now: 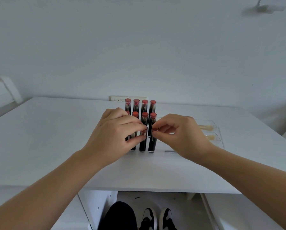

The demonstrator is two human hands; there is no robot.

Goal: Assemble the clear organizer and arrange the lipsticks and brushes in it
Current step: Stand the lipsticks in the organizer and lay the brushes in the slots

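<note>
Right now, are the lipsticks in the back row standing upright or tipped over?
Upright. The four back-row lipsticks stand side by side with their red tops up; neither the left hand nor the right hand touches them.

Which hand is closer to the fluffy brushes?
The right hand. It sits just left of the brushes in the clear organizer; the left hand is farther left, on the lipsticks.

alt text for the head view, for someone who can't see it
Two hands pinch the tops of front-row lipsticks: the left hand on one, the right hand on its neighbour. They stand upright in a clear organizer on a white table.
</note>
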